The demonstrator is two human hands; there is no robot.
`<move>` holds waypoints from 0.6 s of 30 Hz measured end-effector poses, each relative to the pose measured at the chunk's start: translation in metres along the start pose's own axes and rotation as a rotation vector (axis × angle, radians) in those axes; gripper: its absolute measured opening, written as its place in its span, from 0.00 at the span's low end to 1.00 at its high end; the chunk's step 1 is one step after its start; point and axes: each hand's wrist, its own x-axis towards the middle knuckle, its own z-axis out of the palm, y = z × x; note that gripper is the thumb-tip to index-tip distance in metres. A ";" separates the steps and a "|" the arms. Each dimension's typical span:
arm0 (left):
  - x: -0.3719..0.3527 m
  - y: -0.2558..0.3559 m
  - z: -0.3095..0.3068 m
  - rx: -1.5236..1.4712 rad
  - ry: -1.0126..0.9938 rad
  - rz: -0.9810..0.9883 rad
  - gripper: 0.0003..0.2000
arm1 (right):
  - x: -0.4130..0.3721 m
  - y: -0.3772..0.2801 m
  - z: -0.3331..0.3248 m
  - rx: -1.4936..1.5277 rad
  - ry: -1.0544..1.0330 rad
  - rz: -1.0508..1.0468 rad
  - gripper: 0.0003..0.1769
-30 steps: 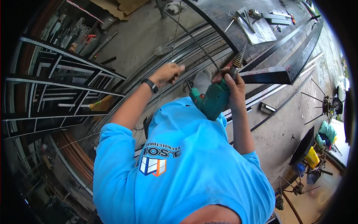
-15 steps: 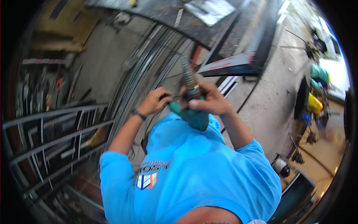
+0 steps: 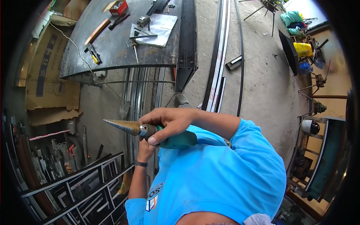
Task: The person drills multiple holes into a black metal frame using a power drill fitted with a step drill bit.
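Head view: the right hand [image 3: 170,122] curls its fingers around the green drill [image 3: 179,139] against the blue shirt [image 3: 217,172], what looks like a conical step bit [image 3: 122,126] pointing left. The left hand [image 3: 145,149] is mostly hidden; its fingers' state cannot be told.

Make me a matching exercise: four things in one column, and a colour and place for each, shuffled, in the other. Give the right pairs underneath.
Things
1. Box
2. Drill
3. Wristband
4. Papers

Colour and place
A. Dark, around the left wrist
B. White, lying on the table
C. Green, in the right hand
D. Red outside, standing on the table

Right pairs
1-D, 2-C, 3-A, 4-B
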 end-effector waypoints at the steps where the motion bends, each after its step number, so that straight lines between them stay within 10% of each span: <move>1: -0.007 -0.002 -0.006 -0.091 0.008 -0.104 0.16 | -0.002 -0.002 0.001 0.021 -0.027 0.029 0.19; 5: -0.011 0.010 -0.028 -0.363 -0.038 -0.297 0.14 | -0.013 -0.008 0.006 0.006 -0.021 0.052 0.27; 8: 0.005 0.023 -0.012 0.015 0.115 0.217 0.15 | -0.024 -0.002 0.003 -0.226 0.056 0.008 0.34; 10: 0.005 0.037 -0.016 -0.179 -0.089 -0.248 0.15 | -0.028 -0.013 0.008 -0.180 0.062 0.047 0.31; 12: 0.007 0.037 -0.015 -0.330 -0.093 -0.280 0.15 | -0.031 -0.006 0.005 -0.046 0.010 -0.015 0.28; 18: 0.011 0.020 0.003 0.219 -0.056 0.178 0.11 | -0.040 0.001 0.008 0.045 0.021 -0.013 0.28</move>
